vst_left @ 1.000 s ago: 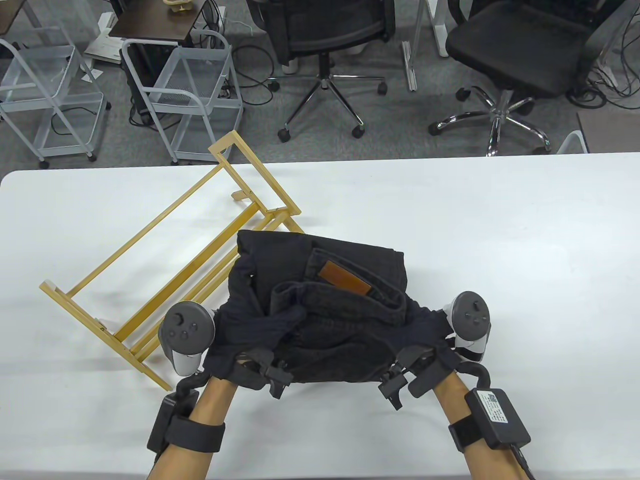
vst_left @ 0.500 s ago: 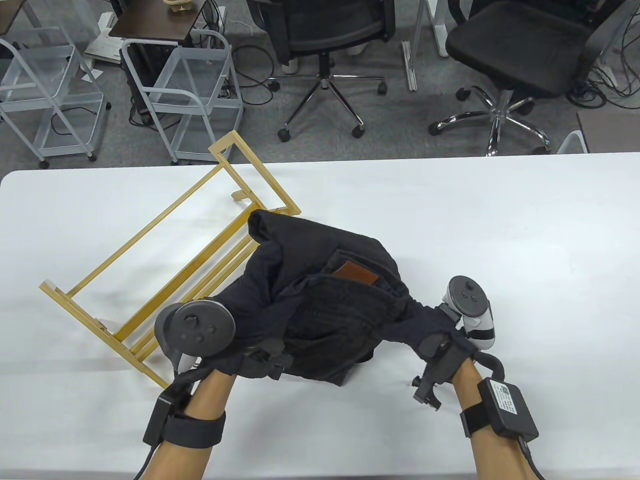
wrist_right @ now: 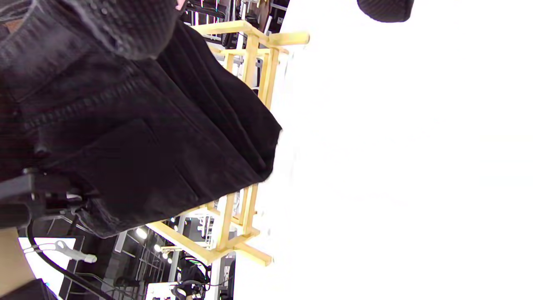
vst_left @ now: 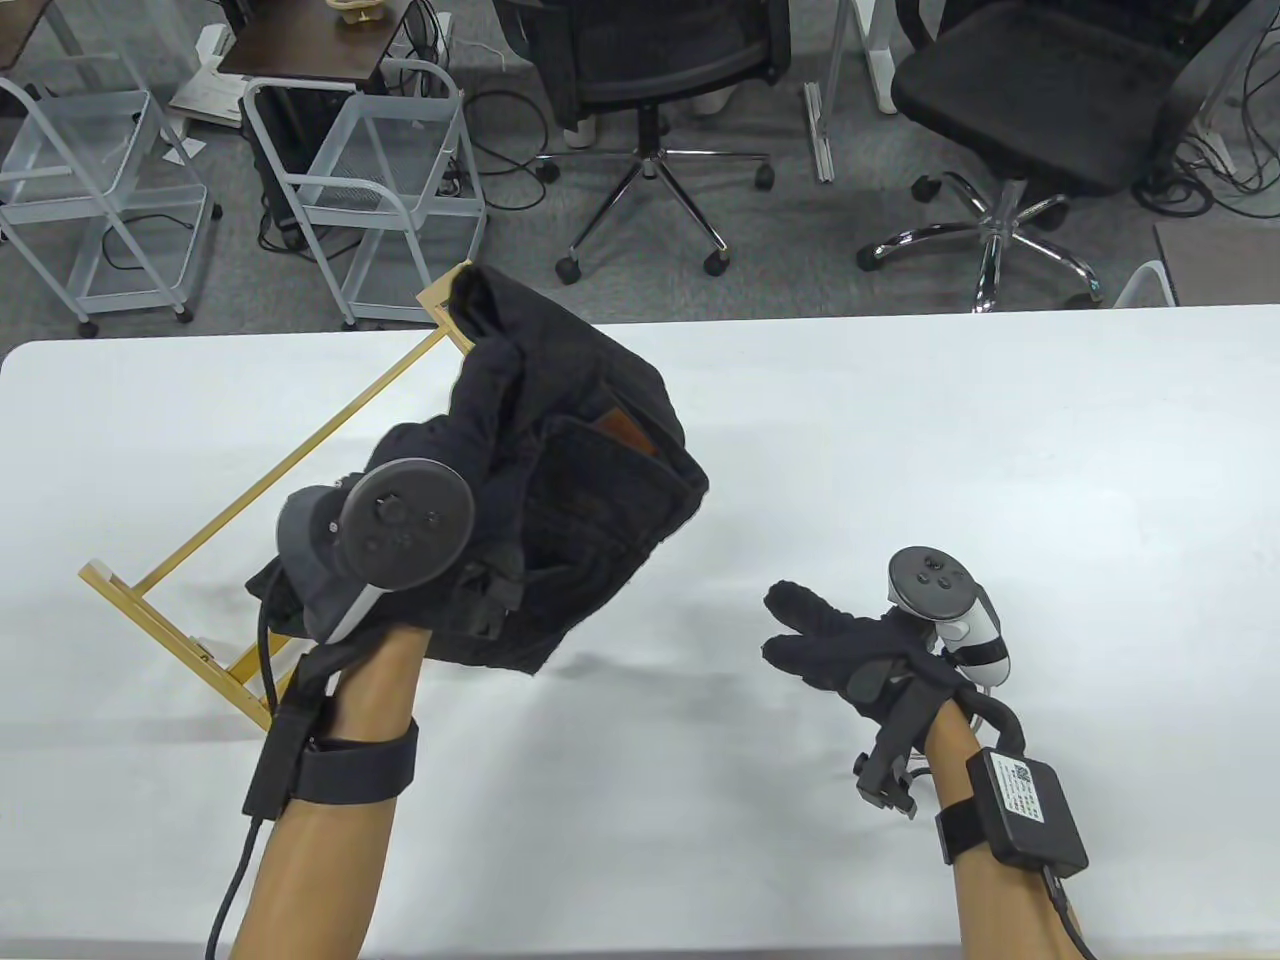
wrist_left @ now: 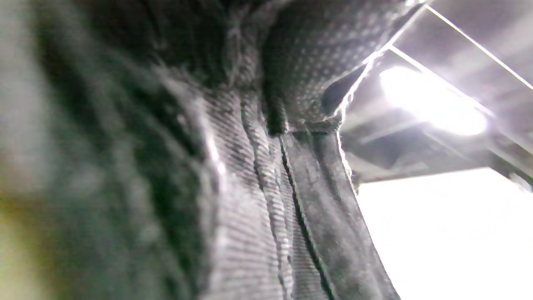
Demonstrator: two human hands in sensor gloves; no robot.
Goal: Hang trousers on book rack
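Item: black trousers, folded into a bundle, brown leather patch facing up. Position: centre left of the table view, raised off the white table and overlapping the far end of the book rack. Whether the cloth touched the rack could not be told.

Item: book rack, yellow wooden frame, lying at a slant across the left of the frame; its near end sat at the lower left, its far end ran under the bundle.

Left hand: gripped the trousers from the near side, tracker on its back facing the camera. The left wrist view showed only blurred dark cloth close up.

Right hand: lower right of the frame, well apart from the trousers, fingers spread loosely and pointing left, holding nothing. In the right wrist view the trousers filled the left half, with the book rack just behind them.
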